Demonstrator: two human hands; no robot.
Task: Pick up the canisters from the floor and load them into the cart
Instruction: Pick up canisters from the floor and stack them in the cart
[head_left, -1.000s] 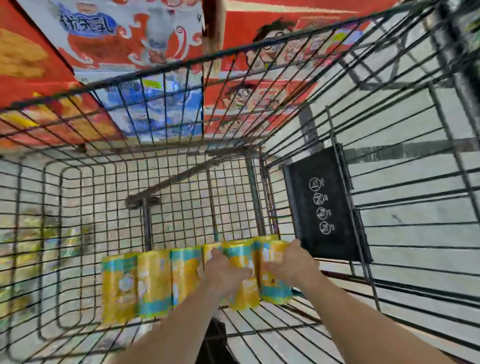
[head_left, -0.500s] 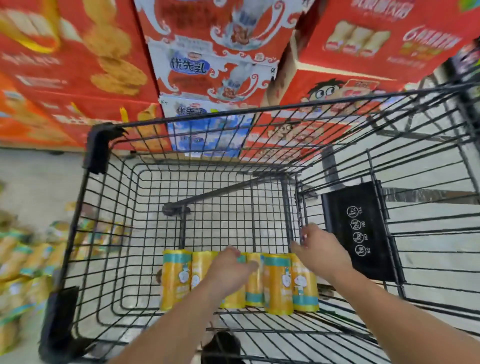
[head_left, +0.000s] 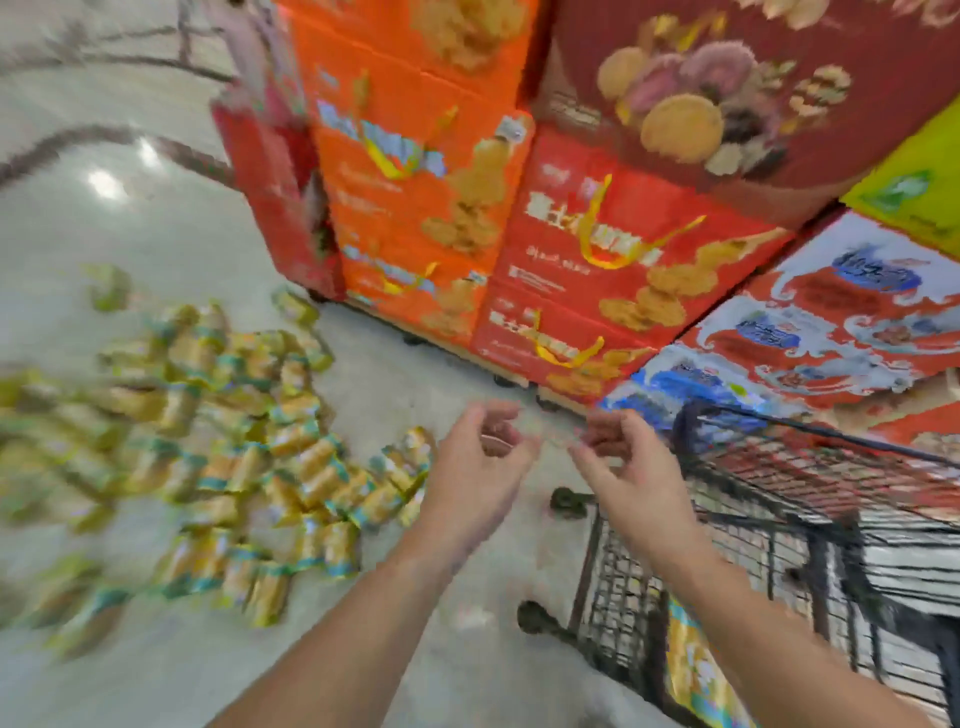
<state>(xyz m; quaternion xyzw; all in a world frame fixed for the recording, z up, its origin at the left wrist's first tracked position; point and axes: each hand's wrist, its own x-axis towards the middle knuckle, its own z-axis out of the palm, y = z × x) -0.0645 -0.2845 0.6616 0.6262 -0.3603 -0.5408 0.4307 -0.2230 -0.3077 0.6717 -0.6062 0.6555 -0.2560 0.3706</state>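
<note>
yellow, teal-banded canisters (head_left: 249, 457) lie scattered on the pale floor (head_left: 130, 218); left hand (head_left: 478, 478) and right hand (head_left: 634, 478) hover empty, fingers loosely curled, beside the black wire cart (head_left: 779, 519), ready for another load.

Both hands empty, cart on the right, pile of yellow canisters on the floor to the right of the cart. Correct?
Not quite. The head view shows the pile of yellow canisters on the floor to the left of the cart, not the right. The rest holds: left hand and right hand are empty, cart on the right.
</note>
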